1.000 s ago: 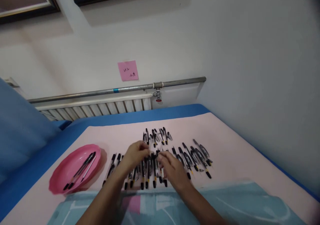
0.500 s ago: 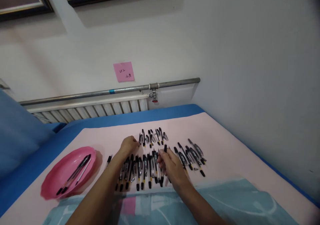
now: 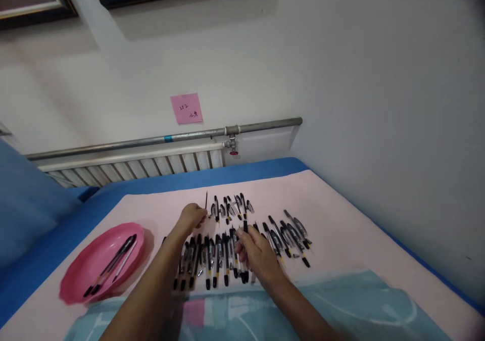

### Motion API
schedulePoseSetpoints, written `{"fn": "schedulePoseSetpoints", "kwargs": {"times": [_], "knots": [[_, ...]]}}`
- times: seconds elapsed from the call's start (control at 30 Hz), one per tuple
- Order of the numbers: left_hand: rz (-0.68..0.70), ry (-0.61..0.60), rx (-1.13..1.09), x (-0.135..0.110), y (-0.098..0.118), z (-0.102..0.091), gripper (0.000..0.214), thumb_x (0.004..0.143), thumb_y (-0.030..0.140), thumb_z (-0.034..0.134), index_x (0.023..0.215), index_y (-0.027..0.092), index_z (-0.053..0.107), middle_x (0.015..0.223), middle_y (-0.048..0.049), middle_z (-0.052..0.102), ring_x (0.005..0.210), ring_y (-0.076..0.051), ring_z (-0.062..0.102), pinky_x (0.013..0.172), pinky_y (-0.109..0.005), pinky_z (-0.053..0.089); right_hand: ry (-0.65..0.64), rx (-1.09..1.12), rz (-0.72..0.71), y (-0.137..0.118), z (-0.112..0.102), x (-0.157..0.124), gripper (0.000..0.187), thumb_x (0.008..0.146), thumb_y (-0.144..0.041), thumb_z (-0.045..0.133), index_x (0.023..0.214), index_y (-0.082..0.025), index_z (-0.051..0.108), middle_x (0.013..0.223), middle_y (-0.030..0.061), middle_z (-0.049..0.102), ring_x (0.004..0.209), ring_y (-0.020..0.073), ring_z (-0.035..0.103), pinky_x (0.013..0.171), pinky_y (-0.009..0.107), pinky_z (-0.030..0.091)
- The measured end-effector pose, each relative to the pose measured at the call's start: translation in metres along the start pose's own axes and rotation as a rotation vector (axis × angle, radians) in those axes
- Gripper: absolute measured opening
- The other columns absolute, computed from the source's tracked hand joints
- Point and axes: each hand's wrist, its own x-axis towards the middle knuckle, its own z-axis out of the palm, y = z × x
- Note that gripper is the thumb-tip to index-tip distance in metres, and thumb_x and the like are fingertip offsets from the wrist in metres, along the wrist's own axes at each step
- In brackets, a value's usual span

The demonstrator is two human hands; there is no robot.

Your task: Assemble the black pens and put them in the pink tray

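My left hand [image 3: 193, 214] is closed at the far row, pinching a thin dark pen refill [image 3: 206, 199] that points away from me. Just right of it lie several disassembled pen parts [image 3: 227, 208], with clear caps among them. My right hand [image 3: 253, 250] is curled around a pen [image 3: 245, 226]; its black end pokes out above the fingers, while the palm hides most of the barrel. Under and beside that hand runs a near row of black-tipped pens and clear caps [image 3: 210, 257]. Another cluster of pens [image 3: 290, 237] lies to its right.
A pink oval dish [image 3: 68, 275] on the left holds a few pens and a white stick. Pink cloth [image 3: 341, 230] covers the blue table [image 3: 265, 166]. Beyond stand a radiator [image 3: 132, 166] and pipe [image 3: 151, 141]; a wall [image 3: 397, 129] borders the right.
My left hand has drawn slightly left, and the refill between its fingers now stands out apart from the far row. My right hand has shifted slightly with its pen.
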Motion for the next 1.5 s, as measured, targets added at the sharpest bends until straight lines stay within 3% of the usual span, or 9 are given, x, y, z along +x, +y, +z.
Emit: {"fn": "schedulePoseSetpoints", "kwargs": {"times": [0.1, 0.17, 0.23, 0.33, 0.53, 0.9, 1.1, 1.5], "knots": [[0.070, -0.073, -0.348, -0.033, 0.000, -0.011, 0.025, 0.078, 0.025, 0.048, 0.098, 0.013, 0.059, 0.081, -0.0077, 0.067, 0.068, -0.011, 0.063, 0.062, -0.021, 0.049, -0.071, -0.060, -0.046, -0.004, 0.003, -0.007, 0.027, 0.085, -0.040, 0.037, 0.068, -0.021, 0.042, 0.051, -0.0058, 0.049, 0.041, 0.0085, 0.045, 0.043, 0.019, 0.035], [0.065, -0.184, -0.863, -0.053, -0.001, -0.013, 0.021, 0.073, 0.020, 0.057, 0.091, 0.012, 0.060, 0.071, -0.0044, 0.064, 0.061, -0.009, 0.061, 0.061, -0.021, 0.050, -0.107, -0.147, -0.131, -0.004, 0.005, -0.011, 0.027, 0.086, -0.039, 0.037, 0.067, -0.021, 0.041, 0.049, -0.0061, 0.046, 0.043, 0.0090, 0.044, 0.046, 0.019, 0.034], [0.025, -0.256, -1.229, -0.068, -0.001, -0.010, 0.015, 0.066, 0.016, 0.064, 0.080, 0.012, 0.060, 0.065, -0.0019, 0.062, 0.058, -0.009, 0.060, 0.060, -0.022, 0.050, -0.136, -0.234, -0.214, -0.002, 0.007, -0.015, 0.028, 0.087, -0.038, 0.036, 0.066, -0.021, 0.041, 0.049, -0.0056, 0.045, 0.047, 0.0096, 0.044, 0.048, 0.020, 0.033], [-0.002, -0.284, -1.404, -0.080, -0.002, 0.000, 0.014, 0.064, 0.015, 0.067, 0.074, 0.014, 0.056, 0.068, -0.0017, 0.063, 0.065, -0.013, 0.063, 0.062, -0.025, 0.052, -0.173, -0.340, -0.267, 0.001, 0.008, -0.018, 0.026, 0.088, -0.039, 0.035, 0.071, -0.021, 0.044, 0.052, -0.0051, 0.045, 0.048, 0.0102, 0.043, 0.048, 0.020, 0.030], [-0.018, -0.309, -1.446, -0.085, -0.006, 0.012, 0.018, 0.067, 0.016, 0.066, 0.081, 0.014, 0.055, 0.073, -0.0027, 0.064, 0.067, -0.014, 0.064, 0.061, -0.025, 0.052, -0.198, -0.456, -0.287, 0.002, 0.011, -0.018, 0.025, 0.089, -0.039, 0.035, 0.078, -0.022, 0.048, 0.056, -0.0047, 0.045, 0.050, 0.0104, 0.042, 0.048, 0.020, 0.028], [0.008, -0.311, -1.431, -0.085, -0.015, 0.012, 0.019, 0.066, 0.019, 0.067, 0.079, 0.014, 0.053, 0.073, -0.0029, 0.064, 0.064, -0.014, 0.064, 0.058, -0.025, 0.052, -0.253, -0.455, -0.283, -0.001, 0.016, -0.017, 0.022, 0.089, -0.036, 0.036, 0.093, -0.023, 0.053, 0.060, -0.0035, 0.049, 0.051, 0.0106, 0.042, 0.049, 0.020, 0.028], [0.021, -0.289, -1.432, -0.087, -0.016, 0.010, 0.022, 0.065, 0.021, 0.068, 0.078, 0.015, 0.052, 0.071, -0.0016, 0.064, 0.066, -0.016, 0.065, 0.059, -0.026, 0.052, -0.228, -0.461, -0.282, -0.001, 0.019, -0.017, 0.021, 0.088, -0.035, 0.037, 0.085, -0.022, 0.053, 0.058, -0.0036, 0.047, 0.050, 0.0104, 0.039, 0.048, 0.020, 0.026], [0.037, -0.289, -1.399, -0.089, -0.016, 0.010, 0.025, 0.064, 0.025, 0.070, 0.078, 0.015, 0.052, 0.070, -0.0021, 0.063, 0.064, -0.015, 0.064, 0.056, -0.024, 0.051, -0.238, -0.511, -0.319, 0.001, 0.021, -0.019, 0.023, 0.089, -0.036, 0.035, 0.096, -0.022, 0.053, 0.067, -0.0022, 0.053, 0.056, 0.0112, 0.045, 0.052, 0.020, 0.030]]}}
